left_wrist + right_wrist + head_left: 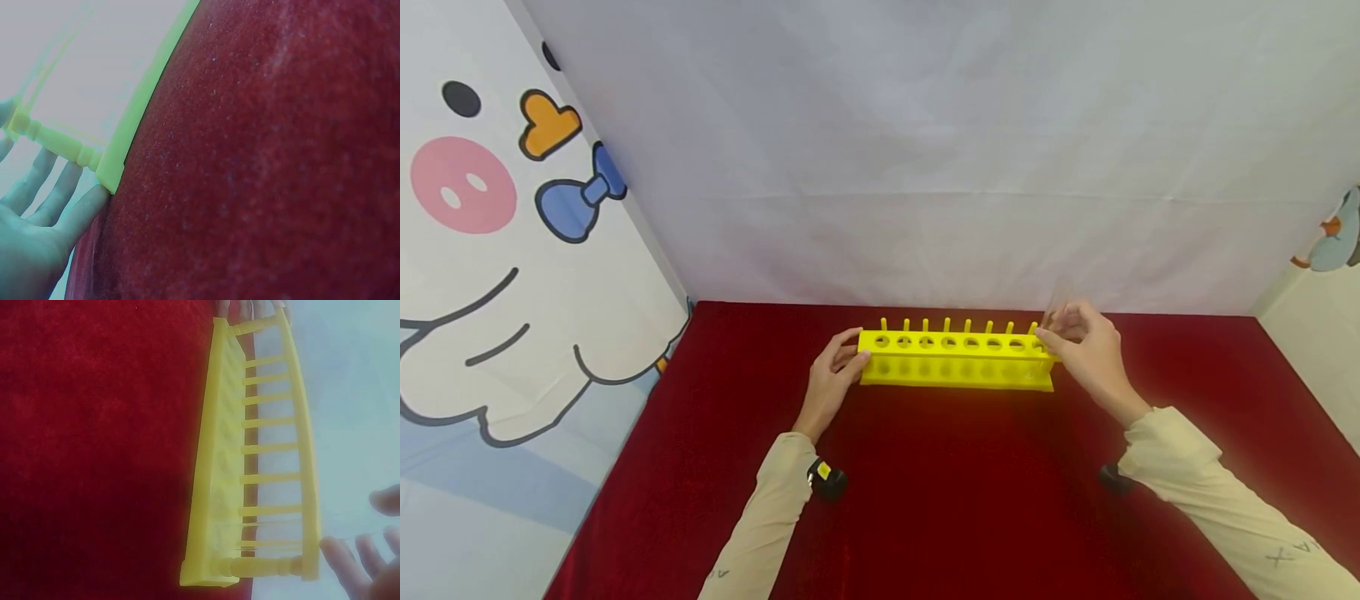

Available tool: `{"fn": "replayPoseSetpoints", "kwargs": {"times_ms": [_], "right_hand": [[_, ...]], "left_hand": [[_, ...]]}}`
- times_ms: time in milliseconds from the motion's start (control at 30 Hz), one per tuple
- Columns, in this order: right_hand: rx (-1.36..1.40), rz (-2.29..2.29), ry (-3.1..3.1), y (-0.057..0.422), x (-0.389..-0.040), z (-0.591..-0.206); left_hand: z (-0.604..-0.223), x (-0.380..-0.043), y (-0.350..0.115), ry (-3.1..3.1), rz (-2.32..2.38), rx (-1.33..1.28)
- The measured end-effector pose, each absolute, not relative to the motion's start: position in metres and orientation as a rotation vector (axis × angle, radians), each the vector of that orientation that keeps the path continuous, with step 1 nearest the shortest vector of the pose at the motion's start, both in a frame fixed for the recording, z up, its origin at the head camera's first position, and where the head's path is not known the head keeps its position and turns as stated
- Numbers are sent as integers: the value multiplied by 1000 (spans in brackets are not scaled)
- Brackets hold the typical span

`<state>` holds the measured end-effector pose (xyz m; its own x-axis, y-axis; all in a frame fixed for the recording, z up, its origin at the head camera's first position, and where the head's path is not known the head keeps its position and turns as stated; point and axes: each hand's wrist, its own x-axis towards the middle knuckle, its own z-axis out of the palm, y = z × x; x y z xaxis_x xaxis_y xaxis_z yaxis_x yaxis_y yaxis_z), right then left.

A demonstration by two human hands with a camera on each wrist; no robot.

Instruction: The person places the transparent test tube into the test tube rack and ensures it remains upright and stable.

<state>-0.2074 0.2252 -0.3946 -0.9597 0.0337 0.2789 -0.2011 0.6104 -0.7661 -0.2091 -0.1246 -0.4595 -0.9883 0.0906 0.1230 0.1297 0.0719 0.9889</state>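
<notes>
A yellow test tube rack (955, 357) with a row of round holes and upright pegs stands on the red cloth. At its left end, my left hand (833, 375) holds the rack, thumb at the front; in the left wrist view its fingers (65, 187) lie along the end post. My right hand (1092, 350) pinches a clear test tube (1058, 310) over the hole at the right end. Within the right wrist view, the tube's faint lower part (270, 523) shows between the rack's two decks, beside the end post. Its tip is hard to make out.
Red cloth (955, 492) covers the table. A pale curtain (925, 167) hangs behind it, and a cartoon-printed sheet (527, 292) on the left. Another printed cloth (1330, 233) is at the right.
</notes>
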Motion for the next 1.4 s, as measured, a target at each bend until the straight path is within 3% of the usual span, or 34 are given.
{"fn": "replayPoseSetpoints", "kwargs": {"times_ms": [767, 967, 1400], "right_hand": [[146, 1240, -2604, 226, -205, -396], [128, 1246, -2609, 228, -204, -395], [116, 1291, -2612, 245, -195, -397]], "left_hand": [[-456, -206, -123, -2303, -2075, -220], [-477, -220, -124, -2303, -2086, -208], [-470, -217, -135, -2616, -1652, -213]]}}
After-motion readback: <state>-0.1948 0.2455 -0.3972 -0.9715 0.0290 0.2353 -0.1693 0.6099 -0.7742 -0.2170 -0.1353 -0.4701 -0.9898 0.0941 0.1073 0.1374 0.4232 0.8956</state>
